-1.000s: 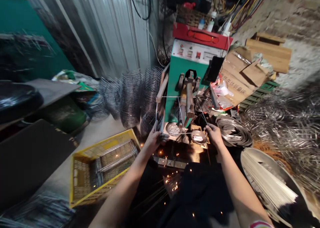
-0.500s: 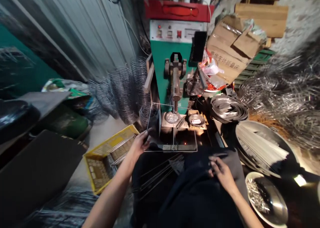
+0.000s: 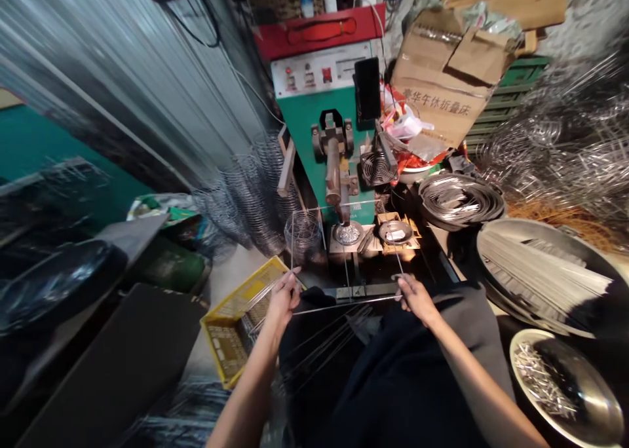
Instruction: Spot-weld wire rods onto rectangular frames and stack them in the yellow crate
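My left hand (image 3: 285, 296) is closed on the left side of a thin rectangular wire frame (image 3: 344, 302). At the frame's right side, my right hand (image 3: 413, 297) is closed around the wire near the front corner. A wire runs down the frame's middle. The frame's far edge lies at the lower arm of a green machine (image 3: 304, 127), just in front of its body. Under the machine's metal rod (image 3: 333, 173) sits a round dish of small metal pieces (image 3: 348, 232). Beside it is a second small dish (image 3: 396, 232).
A yellow crate (image 3: 228, 363) with wire pieces stands left of my legs. Coiled wire stacks (image 3: 246, 199) rise behind it. On the right are a pan of flat strips (image 3: 545, 264), a bowl of small metal parts (image 3: 543, 379) and a cardboard box (image 3: 442, 94).
My right hand has moved from above my lap up to the wire frame and closed on it. The frame has tilted slightly, and the camera view has shifted.
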A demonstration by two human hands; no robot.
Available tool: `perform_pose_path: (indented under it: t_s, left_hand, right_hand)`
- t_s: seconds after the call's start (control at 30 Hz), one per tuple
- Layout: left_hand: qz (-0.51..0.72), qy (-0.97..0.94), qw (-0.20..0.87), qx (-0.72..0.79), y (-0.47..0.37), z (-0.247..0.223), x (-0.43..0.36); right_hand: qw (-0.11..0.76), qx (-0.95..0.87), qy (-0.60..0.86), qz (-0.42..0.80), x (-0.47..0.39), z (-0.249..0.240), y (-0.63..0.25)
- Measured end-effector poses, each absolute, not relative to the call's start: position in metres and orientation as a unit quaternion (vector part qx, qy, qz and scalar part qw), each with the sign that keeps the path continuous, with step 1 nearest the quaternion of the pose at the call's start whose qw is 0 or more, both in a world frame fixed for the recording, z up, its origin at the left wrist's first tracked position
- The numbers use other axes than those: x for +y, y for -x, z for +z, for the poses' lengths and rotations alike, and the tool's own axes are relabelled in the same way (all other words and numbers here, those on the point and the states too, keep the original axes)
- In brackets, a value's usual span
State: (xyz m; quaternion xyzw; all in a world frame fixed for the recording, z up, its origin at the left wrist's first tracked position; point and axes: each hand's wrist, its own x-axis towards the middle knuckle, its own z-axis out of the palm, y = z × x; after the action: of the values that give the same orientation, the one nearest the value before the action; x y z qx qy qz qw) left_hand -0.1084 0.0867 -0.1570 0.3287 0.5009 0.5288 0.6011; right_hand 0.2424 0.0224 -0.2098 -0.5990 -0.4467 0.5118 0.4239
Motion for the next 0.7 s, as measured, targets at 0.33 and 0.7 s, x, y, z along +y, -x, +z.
perform_pose_path:
  t_s: [0.33,0.7]
  left_hand:
    - [0.459,-0.213,0.738,0.447,0.129,-0.135,0.072]
    - [0.330,-0.392,0.789,0.340,0.132,-0.041,0.142]
  right_hand:
    - [0.332,-0.530,0.597,0.501,-0.069,-0.166,-0.268]
    - [0.340,-0.469,0.634,0.513,-0.079,-0.161,-0.304]
